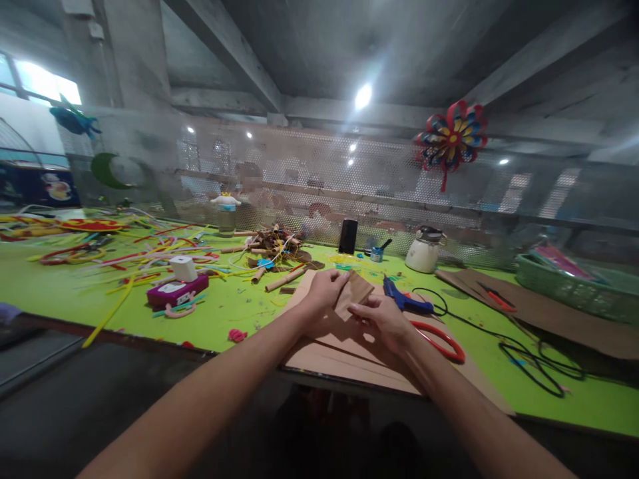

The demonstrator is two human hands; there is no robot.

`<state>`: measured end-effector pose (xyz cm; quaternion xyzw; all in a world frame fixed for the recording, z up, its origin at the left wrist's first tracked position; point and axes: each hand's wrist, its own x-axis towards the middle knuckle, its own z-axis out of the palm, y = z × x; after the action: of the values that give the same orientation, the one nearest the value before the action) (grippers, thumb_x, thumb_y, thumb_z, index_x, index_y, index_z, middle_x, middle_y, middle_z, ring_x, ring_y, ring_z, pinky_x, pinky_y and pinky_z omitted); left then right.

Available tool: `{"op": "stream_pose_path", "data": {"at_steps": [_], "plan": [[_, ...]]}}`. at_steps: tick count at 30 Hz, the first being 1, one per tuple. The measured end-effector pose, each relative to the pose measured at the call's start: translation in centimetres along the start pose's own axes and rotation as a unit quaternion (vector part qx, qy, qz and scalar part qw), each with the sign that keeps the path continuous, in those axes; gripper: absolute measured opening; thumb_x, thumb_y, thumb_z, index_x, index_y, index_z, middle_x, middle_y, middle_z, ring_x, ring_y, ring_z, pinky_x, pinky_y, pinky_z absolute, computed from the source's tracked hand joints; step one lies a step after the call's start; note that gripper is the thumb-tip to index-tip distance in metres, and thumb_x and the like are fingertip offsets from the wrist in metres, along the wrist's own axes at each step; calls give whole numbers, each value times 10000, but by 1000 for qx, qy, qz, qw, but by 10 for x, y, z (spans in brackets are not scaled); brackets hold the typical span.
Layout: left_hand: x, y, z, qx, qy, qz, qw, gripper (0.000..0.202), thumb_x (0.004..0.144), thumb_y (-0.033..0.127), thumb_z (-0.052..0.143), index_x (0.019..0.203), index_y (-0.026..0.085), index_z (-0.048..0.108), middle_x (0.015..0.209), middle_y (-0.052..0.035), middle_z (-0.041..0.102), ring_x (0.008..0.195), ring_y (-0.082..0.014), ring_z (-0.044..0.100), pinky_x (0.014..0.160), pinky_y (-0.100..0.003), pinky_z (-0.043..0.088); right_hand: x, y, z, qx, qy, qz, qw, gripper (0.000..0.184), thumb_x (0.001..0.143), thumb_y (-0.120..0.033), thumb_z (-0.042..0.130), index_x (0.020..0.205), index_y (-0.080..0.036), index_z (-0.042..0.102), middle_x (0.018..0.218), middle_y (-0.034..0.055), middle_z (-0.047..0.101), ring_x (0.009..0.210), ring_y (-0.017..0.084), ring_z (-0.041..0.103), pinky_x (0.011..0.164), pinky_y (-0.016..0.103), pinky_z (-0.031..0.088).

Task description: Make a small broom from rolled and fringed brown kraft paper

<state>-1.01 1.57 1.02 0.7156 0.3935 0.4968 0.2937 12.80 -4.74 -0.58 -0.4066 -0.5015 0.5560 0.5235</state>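
Note:
A small brown piece of cardboard is held up between both hands above the table's front edge. My left hand pinches its left side, and my right hand grips the lower right side between thumb and fingers. Beneath the hands lies a larger flat cardboard sheet. Red-handled scissors rest on that sheet beside my right hand, their blades hidden from view. A blue glue gun lies just beyond my right hand, its black cord running off to the right.
Rolled paper tubes are heaped behind the hands. A purple power strip with a white plug and many coloured strips lie leftward. At the back stand a phone and a white kettle. A green basket sits right.

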Motion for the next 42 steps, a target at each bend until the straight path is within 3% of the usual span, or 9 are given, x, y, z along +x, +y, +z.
{"op": "stream_pose_path", "data": {"at_steps": [3,6,11,15,24,32,37,42], "plan": [[-1,1,0,68,8,83,994,402,812,445,465,528,167,401,494,45,370,501,-91,316,509,-243,229,2,0,0,33,11,-9,999,295,536,-337,785,694,-130,646,637,22,619,544,99,516,523,225,385],[-2,0,2,83,-7,122,989,377,833,429,441,559,172,420,521,37,402,515,-97,350,518,-240,240,5,0,-2,59,30,-34,997,339,559,-377,766,762,-129,657,712,42,639,604,128,549,562,248,408],[-1,-2,3,80,1,114,990,382,857,435,391,580,176,440,543,27,434,526,-106,385,526,-236,263,4,-4,-1,48,46,-83,994,297,563,-371,763,686,-126,648,647,17,612,517,90,481,505,236,368],[-1,-2,3,106,20,108,988,381,864,431,384,587,178,447,541,27,439,515,-105,391,526,-237,260,2,-5,2,-18,77,-127,989,300,610,-397,729,579,-130,597,481,-28,508,421,67,399,432,225,299],[1,-4,2,147,32,105,983,372,869,413,376,595,173,453,539,29,441,507,-99,379,510,-227,263,7,2,-3,-84,100,-147,981,381,683,-496,638,643,-118,618,468,-6,532,401,85,419,419,230,295],[3,-5,0,89,9,112,990,378,855,432,396,601,161,465,539,42,424,521,-88,388,504,-211,282,6,-3,-2,0,90,-106,990,348,618,-445,713,676,-112,630,546,11,580,437,86,482,423,219,363],[1,3,-2,51,15,103,993,344,831,412,448,616,149,502,550,42,447,525,-82,391,509,-205,298,8,-3,-4,38,92,-97,990,337,593,-412,743,710,-113,641,585,10,602,459,85,510,450,219,406],[2,5,-4,38,26,109,993,392,841,437,420,570,154,443,519,48,386,512,-79,352,502,-208,279,11,-2,-7,77,110,-106,985,331,599,-410,743,714,-116,642,610,15,620,483,88,531,464,217,426]]}}
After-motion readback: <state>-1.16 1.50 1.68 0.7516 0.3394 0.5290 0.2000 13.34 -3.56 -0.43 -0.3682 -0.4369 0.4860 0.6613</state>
